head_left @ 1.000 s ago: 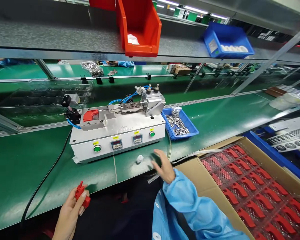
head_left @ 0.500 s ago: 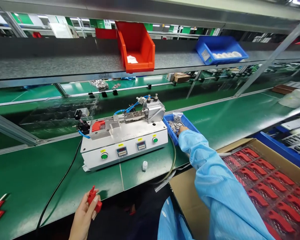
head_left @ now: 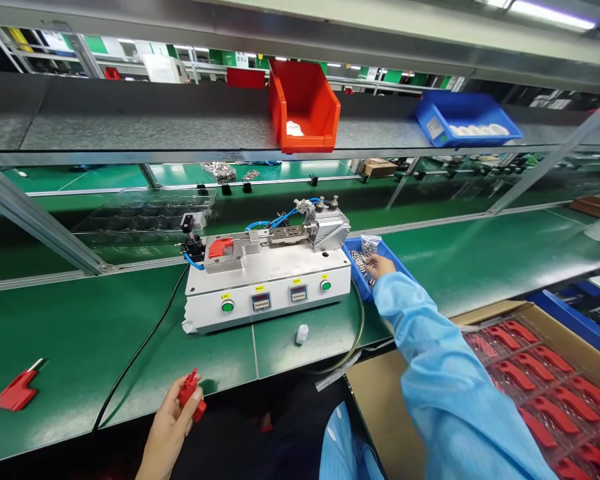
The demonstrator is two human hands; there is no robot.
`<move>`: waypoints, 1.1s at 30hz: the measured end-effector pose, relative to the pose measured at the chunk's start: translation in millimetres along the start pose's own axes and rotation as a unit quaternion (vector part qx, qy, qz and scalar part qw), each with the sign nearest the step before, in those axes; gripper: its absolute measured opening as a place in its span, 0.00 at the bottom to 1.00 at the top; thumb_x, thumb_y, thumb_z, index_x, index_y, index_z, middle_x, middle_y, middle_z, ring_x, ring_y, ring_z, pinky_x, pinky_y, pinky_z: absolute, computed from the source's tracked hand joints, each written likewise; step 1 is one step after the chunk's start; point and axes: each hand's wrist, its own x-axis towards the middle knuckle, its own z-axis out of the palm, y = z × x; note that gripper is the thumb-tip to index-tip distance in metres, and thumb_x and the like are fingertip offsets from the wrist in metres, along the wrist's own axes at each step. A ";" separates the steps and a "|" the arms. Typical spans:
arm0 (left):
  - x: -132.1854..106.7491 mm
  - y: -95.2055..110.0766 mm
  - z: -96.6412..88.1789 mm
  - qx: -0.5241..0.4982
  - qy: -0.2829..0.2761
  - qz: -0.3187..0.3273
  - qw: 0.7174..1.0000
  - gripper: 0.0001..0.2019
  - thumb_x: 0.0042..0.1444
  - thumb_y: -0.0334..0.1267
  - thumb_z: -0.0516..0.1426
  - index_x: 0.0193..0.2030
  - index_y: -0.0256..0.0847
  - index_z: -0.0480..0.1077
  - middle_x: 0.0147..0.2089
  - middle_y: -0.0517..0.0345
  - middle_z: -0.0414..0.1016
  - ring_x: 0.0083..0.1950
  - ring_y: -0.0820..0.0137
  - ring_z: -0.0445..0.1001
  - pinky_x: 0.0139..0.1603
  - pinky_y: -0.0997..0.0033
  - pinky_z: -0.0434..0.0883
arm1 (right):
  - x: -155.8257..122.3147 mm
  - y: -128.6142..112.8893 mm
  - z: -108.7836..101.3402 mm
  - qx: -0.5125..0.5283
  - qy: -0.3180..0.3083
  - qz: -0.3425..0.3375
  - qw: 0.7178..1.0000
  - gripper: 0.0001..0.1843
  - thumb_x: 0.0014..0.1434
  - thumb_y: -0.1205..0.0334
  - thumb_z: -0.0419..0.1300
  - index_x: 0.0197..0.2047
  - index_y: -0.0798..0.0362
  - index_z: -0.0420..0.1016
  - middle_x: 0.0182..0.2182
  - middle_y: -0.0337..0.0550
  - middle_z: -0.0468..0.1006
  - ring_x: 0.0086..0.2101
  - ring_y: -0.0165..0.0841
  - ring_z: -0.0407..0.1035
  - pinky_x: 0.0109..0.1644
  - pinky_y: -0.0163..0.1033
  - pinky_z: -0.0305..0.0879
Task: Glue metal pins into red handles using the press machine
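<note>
Near the front edge of the bench, my left hand is closed around a small red plastic part, whose narrow end points up. My right hand, in a blue sleeve, reaches over a blue bin of small metal pins. Its fingertips are pinched together just above the pins; what is between them is too small to make out. A clear bag lies at the back of that bin. Left of the bin stands a white bench machine with another red part seated in its fixture.
At the bench's left lies a red piece with a metal tip. A white cap-like piece stands before the machine. A carton with trays of red parts is at the right. Orange and blue bins sit on the shelf.
The view has shifted, so the scene sits farther right. My right hand has lifted slightly from among the pins, fingers now showing. My left hand still holds the red part.
</note>
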 end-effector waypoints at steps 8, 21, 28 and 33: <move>16.7 -4.0 -1.6 0.026 -0.001 0.005 1.000 0.39 0.46 0.70 0.69 0.54 0.41 0.74 0.36 0.57 0.77 0.33 0.66 0.74 0.31 0.71 0.71 | -8.1 -56.1 -26.5 0.173 -0.066 -0.085 0.979 0.17 0.56 0.46 0.70 0.34 0.51 0.77 0.32 0.44 0.81 0.31 0.35 0.75 0.38 0.43 0.77; 67.5 8.6 37.0 0.107 0.040 0.147 0.982 0.21 0.58 0.58 0.61 0.45 0.42 0.73 0.29 0.63 0.71 0.29 0.67 0.73 0.34 0.68 0.70 | 19.9 -216.6 17.1 0.253 -0.122 -0.334 0.900 0.07 0.60 0.54 0.64 0.36 0.49 0.79 0.32 0.42 0.81 0.33 0.37 0.74 0.44 0.45 0.75; 75.2 10.1 35.3 0.131 0.024 0.173 0.976 0.16 0.61 0.52 0.59 0.45 0.41 0.75 0.29 0.61 0.72 0.27 0.67 0.70 0.33 0.67 0.70 | 64.1 -305.3 77.6 0.084 -0.111 -0.375 0.917 0.08 0.60 0.69 0.61 0.39 0.49 0.81 0.38 0.46 0.83 0.43 0.43 0.74 0.50 0.47 0.71; 74.4 10.1 31.6 0.104 -0.004 0.170 0.980 0.16 0.62 0.50 0.59 0.46 0.40 0.76 0.30 0.59 0.73 0.28 0.67 0.73 0.32 0.69 0.72 | 77.8 -310.5 91.0 0.041 -0.132 -0.392 0.910 0.09 0.61 0.69 0.61 0.37 0.49 0.83 0.37 0.48 0.82 0.44 0.44 0.73 0.47 0.46 0.70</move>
